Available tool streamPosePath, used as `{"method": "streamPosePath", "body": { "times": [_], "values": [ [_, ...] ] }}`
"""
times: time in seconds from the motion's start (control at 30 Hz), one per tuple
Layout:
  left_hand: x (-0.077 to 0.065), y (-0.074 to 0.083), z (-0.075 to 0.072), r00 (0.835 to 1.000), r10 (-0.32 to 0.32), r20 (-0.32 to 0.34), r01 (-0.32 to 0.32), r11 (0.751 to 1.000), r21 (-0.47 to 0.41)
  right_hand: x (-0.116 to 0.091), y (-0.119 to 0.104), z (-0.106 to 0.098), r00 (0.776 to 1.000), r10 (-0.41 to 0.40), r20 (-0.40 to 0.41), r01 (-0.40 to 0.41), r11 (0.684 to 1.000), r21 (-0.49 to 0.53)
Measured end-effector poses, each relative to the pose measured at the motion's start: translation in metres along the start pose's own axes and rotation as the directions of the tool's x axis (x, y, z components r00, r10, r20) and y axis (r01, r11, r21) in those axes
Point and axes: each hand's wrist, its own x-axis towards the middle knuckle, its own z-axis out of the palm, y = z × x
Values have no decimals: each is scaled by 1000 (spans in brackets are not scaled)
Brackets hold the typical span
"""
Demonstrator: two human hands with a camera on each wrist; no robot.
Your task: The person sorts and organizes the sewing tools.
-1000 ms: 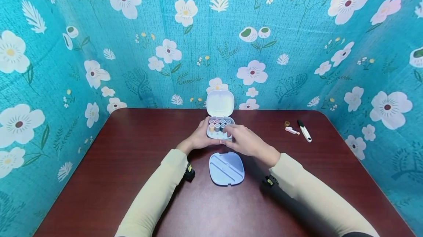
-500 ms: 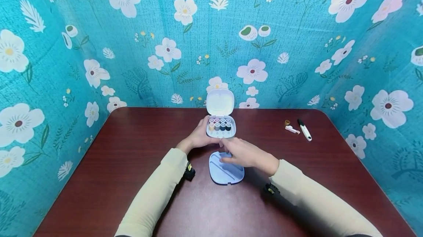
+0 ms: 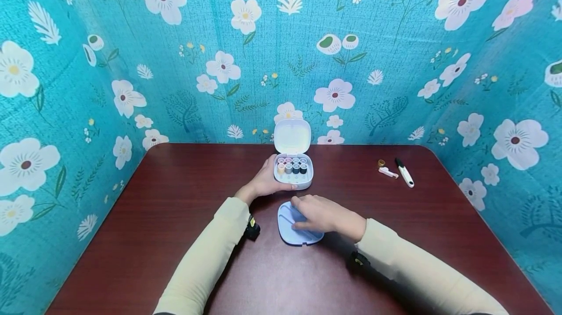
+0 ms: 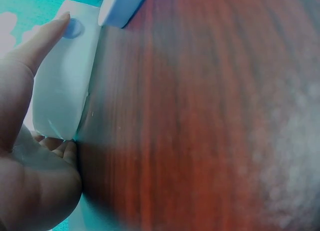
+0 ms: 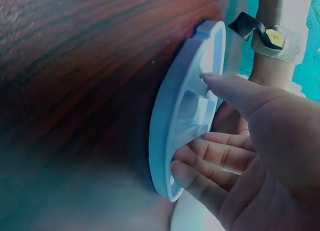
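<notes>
A white sewing kit box stands near the table's far side, its lid raised at the back. Small thread spools fill two rows inside. My left hand grips the box from the left, its thumb along the front wall; the left wrist view shows that thumb at a round button. Closer to me lies a light blue tray with moulded channels. My right hand is over its right part, thumb and fingers spread; in the right wrist view the fingertips overlap the tray's recessed face.
On the right of the dark red table lie a gold ring-shaped thimble, a small pink-and-white item and a white tool with a black end. A floral turquoise cloth surrounds the table's back and sides.
My right hand has left the spools at the box and come down toward me, over the blue tray. The left hand keeps its grip on the box, which has not moved.
</notes>
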Motion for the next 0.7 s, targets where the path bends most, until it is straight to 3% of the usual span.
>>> {"method": "streamPosePath", "body": {
  "times": [0.23,0.47,0.7],
  "values": [
    [1,-1,1,1000,-3,-2,3,1000,-1,-1,0,5,1000,-16,-18,14,997,-76],
    [0,-2,2,1000,-4,5,4,1000,7,0,5,10,997,-34,-71,33,999,-7],
    [0,-2,1,1000,-2,-6,2,1000,-4,0,7,9,996,-23,-88,22,1000,-19]
  ]
}}
